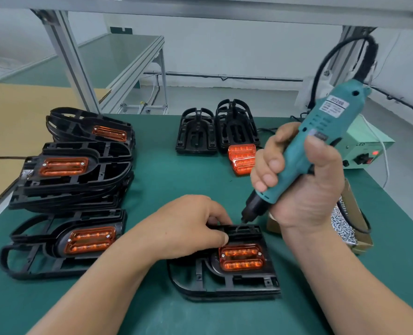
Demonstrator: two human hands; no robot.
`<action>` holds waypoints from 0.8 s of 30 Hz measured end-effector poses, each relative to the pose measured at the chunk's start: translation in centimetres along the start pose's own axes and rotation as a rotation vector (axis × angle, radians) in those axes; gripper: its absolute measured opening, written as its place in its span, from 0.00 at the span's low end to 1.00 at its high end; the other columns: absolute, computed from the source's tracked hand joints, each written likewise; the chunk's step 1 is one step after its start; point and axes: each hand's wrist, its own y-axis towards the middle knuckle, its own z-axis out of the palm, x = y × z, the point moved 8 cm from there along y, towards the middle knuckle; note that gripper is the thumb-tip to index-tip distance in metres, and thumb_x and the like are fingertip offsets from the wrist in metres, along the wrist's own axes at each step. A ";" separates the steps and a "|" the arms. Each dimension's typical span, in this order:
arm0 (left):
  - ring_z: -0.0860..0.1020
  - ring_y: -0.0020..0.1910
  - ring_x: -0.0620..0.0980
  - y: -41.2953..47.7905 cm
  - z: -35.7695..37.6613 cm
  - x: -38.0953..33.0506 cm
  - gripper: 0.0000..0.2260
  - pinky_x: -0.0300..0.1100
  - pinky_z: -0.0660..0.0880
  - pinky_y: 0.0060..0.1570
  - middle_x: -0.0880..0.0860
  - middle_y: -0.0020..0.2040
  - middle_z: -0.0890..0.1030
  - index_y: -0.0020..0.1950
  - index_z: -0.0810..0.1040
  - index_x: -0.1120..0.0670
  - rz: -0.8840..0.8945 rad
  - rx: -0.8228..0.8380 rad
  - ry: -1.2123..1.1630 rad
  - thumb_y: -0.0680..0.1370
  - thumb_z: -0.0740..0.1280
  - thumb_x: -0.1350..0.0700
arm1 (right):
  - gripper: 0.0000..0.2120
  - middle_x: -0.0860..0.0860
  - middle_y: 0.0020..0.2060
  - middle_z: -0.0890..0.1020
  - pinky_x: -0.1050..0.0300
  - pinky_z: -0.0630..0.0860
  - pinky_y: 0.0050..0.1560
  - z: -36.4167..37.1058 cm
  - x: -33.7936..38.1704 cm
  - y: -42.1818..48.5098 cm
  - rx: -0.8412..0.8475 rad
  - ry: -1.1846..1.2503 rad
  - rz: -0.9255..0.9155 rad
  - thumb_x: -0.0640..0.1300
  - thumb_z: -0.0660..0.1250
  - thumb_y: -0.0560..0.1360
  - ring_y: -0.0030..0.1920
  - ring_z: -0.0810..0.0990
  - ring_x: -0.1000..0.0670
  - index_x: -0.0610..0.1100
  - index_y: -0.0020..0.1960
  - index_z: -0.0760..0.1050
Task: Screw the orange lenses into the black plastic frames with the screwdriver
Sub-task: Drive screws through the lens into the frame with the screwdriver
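Left hand (pixel 188 228) gripped the nearest black frame (pixel 224 284) on the green desk (pixel 166 180), fingers (pixel 218 213) curled over its far edge, orange lens (pixel 241 258) seated inside. Right hand (pixel 304 184) clamped the teal screwdriver (pixel 304 151), tip just above that frame. Left of it, lensed frames (pixel 79 175) stacked; white walls (pixel 236 49) beyond.

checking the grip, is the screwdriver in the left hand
No, the right hand grips the teal screwdriver, while the left hand holds the black frame.

"led" on pale green box (pixel 366 137)
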 end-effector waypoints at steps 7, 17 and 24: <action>0.77 0.46 0.37 0.3 -1.2 1.3 0.10 0.44 0.78 0.52 0.40 0.48 0.80 0.55 0.84 0.40 -0.057 -0.128 0.104 0.74 0.72 0.43 | 0.13 0.51 0.33 0.69 0.58 0.69 0.31 -4.5 1.2 0.3 -0.231 0.088 -0.047 0.52 0.56 0.82 0.30 0.67 0.52 0.44 0.50 0.73; 0.79 0.52 0.46 0.2 -4.1 3.2 0.09 0.49 0.79 0.53 0.42 0.50 0.77 0.56 0.79 0.42 -0.260 -0.372 0.293 0.78 0.66 0.43 | 0.13 0.51 0.33 0.68 0.57 0.68 0.31 -5.8 1.1 0.3 -0.329 0.097 -0.048 0.52 0.56 0.81 0.30 0.67 0.52 0.45 0.48 0.73; 0.72 0.63 0.51 -0.2 -5.5 3.3 0.17 0.50 0.78 0.57 0.48 0.60 0.73 0.69 0.76 0.47 -0.250 -0.577 0.394 0.82 0.64 0.45 | 0.12 0.51 0.34 0.68 0.57 0.68 0.31 -6.2 1.0 0.4 -0.351 0.110 -0.046 0.53 0.57 0.81 0.31 0.66 0.52 0.45 0.48 0.73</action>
